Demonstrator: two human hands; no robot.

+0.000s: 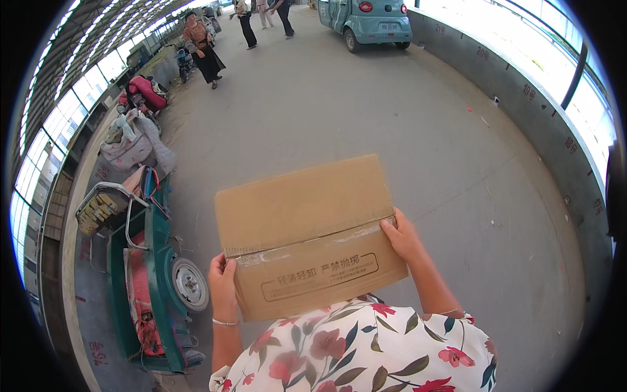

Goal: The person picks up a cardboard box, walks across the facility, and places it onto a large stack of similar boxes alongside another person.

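Note:
A brown cardboard box point(307, 202), looking flattened, is held out in front of my body. Dark printing inside a rounded outline marks its nearer panel, and a taped seam runs across the middle. My left hand point(224, 281) grips the box's left edge near that seam, thumb on top; a bracelet circles the wrist. On the opposite edge, my right hand point(401, 236) pinches the cardboard with its thumb over the face. The fingers underneath are hidden by the box. Below it shows my white sleeve and top with a flower print.
Along the left stands a green cargo tricycle point(155, 281), with covered scooters point(145, 95) beyond it. A person point(202, 49) walks at the far left, others farther back. A light-blue three-wheeled vehicle point(375, 26) is ahead, beside a low grey wall point(483, 55) lining the right.

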